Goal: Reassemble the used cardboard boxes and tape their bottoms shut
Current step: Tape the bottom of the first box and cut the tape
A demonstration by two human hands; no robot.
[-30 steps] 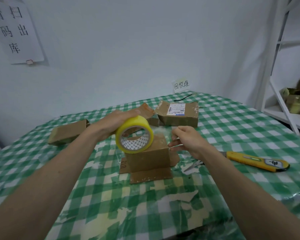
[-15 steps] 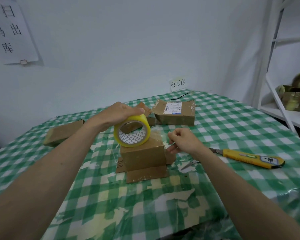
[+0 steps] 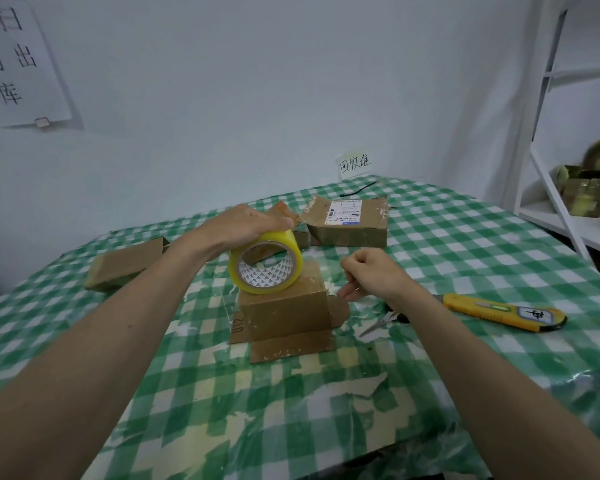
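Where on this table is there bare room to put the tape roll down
Bare checked cloth lies nearest you, between your forearms, and to the right beyond the yellow knife. It is crowded around the small box, where the scissors lie, and behind it by the labelled box.

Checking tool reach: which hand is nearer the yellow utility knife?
Right. The right hand sits just left of the utility knife, apart from it; the left hand grips the tape roll, farther left.
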